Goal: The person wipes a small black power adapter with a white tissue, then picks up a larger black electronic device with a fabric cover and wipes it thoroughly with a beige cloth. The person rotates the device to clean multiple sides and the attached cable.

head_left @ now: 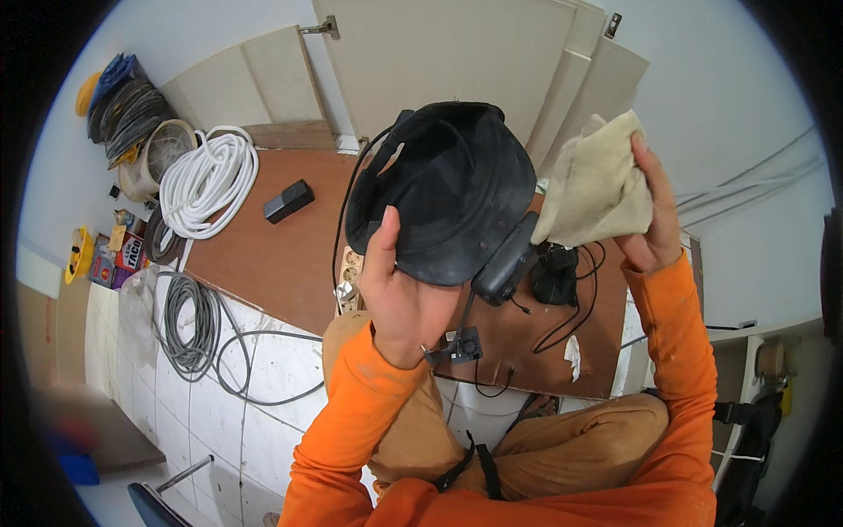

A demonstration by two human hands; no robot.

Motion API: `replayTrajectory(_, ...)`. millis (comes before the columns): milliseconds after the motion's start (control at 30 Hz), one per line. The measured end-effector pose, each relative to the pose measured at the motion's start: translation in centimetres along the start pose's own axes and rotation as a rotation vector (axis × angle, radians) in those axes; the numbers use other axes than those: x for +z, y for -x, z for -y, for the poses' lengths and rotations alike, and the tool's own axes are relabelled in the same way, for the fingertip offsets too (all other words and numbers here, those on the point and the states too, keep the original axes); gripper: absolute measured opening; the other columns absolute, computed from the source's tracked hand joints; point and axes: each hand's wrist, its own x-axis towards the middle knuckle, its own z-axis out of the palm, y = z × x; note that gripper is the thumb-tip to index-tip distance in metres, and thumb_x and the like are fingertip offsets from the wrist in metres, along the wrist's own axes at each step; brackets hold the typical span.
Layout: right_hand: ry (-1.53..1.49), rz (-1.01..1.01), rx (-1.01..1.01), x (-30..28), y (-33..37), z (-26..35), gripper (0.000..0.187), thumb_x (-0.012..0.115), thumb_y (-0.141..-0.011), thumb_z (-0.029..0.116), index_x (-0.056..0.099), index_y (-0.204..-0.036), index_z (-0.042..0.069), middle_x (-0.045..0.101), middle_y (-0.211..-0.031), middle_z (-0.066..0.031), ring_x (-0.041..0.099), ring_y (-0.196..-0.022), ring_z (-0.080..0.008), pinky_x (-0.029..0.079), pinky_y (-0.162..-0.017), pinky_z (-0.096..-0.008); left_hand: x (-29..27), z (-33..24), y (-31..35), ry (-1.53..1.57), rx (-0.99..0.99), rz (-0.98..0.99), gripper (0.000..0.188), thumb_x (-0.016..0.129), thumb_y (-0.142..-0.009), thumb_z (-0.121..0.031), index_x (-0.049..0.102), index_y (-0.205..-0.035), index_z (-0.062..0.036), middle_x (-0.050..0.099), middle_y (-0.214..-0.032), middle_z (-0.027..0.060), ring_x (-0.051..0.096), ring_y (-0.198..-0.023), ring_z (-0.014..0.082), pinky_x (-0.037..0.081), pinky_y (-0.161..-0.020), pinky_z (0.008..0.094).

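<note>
My left hand [395, 307] grips a black cap [430, 193] from below, its thumb over the near rim and its hollow inside facing me. A black camera-like device [504, 263] is fixed at the cap's brim, and a black cable runs along the left side. Up to the right, my right hand [654, 211] holds a folded beige cloth [597, 184] by its right edge, close beside the cap's brim. Under my left wrist hangs or lies a small black fan-like part [466, 345]; I cannot tell which.
A brown board [237, 211] on white floor tiles bears a black box [288, 201], a power strip [349, 277] and a black device with cables [555, 277]. Coils of white hose [209, 180] and grey cable [189, 325] lie left. Cream panels [439, 61] lean behind.
</note>
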Motion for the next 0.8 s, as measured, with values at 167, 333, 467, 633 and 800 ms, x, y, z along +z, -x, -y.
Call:
replayTrajectory(167,0.259,0.142,-0.029,0.2,-0.3,1.8,0.05,0.062,-0.1,0.035,0.051,-0.137,0.003,0.066,-0.119,-0.0116,0.068,-0.102,-0.0212,0.058,-0.087,-0.0356,-0.2,0.6,0.2,-0.13,0.013,0.033,0.058,0.044,-0.105,-0.043,0.046,-0.149,-0.0055,0.049,-0.152,0.0155,0.047,-0.139,0.0345,0.034,-0.116,0.0524)
replayTrajectory(333,1.234,0.488,-0.556,4.2,2.7,-2.4,0.038,0.069,-0.092,0.022,0.06,-0.124,0.006,0.06,-0.108,-0.0107,0.065,-0.093,-0.0242,0.055,-0.075,-0.034,-1.4,0.9,0.5,-0.076,-0.144,0.125,0.06,0.044,-0.104,-0.049,0.053,-0.14,-0.0009,0.056,-0.143,0.0178,0.054,-0.132,0.034,0.039,-0.113,0.0516)
replayTrajectory(467,1.573,0.693,-0.836,4.8,4.1,-7.0,0.049,0.071,-0.077,0.012,0.062,-0.125,0.005,0.055,-0.1,-0.0098,0.062,-0.088,-0.0264,0.053,-0.07,-0.036,-3.0,0.0,0.3,0.178,-0.328,0.29,0.056,0.044,-0.105,-0.044,0.055,-0.136,0.0011,0.061,-0.135,0.0157,0.057,-0.125,0.0316,0.043,-0.108,0.0481)
replayTrajectory(633,1.872,0.736,-0.813,4.4,3.4,-4.5,0.045,0.07,-0.076,0.016,0.063,-0.119,0.005,0.054,-0.099,-0.0089,0.061,-0.085,-0.0246,0.052,-0.068,-0.0363,-1.1,0.1,0.3,0.111,-0.1,0.024,0.05,0.049,-0.095,-0.022,0.052,-0.138,0.0024,0.057,-0.141,0.0173,0.056,-0.128,0.0347,0.04,-0.113,0.0489)
replayTrajectory(800,1.886,0.631,-0.809,3.9,2.7,-3.4,0.037,0.069,-0.078,0.015,0.065,-0.115,0.008,0.054,-0.098,-0.0081,0.061,-0.085,-0.0241,0.053,-0.066,-0.0376,-1.1,0.4,0.1,-0.002,-0.051,0.034,0.046,0.05,-0.091,-0.019,0.059,-0.128,0.007,0.063,-0.132,0.0206,0.059,-0.124,0.0335,0.04,-0.113,0.0456)
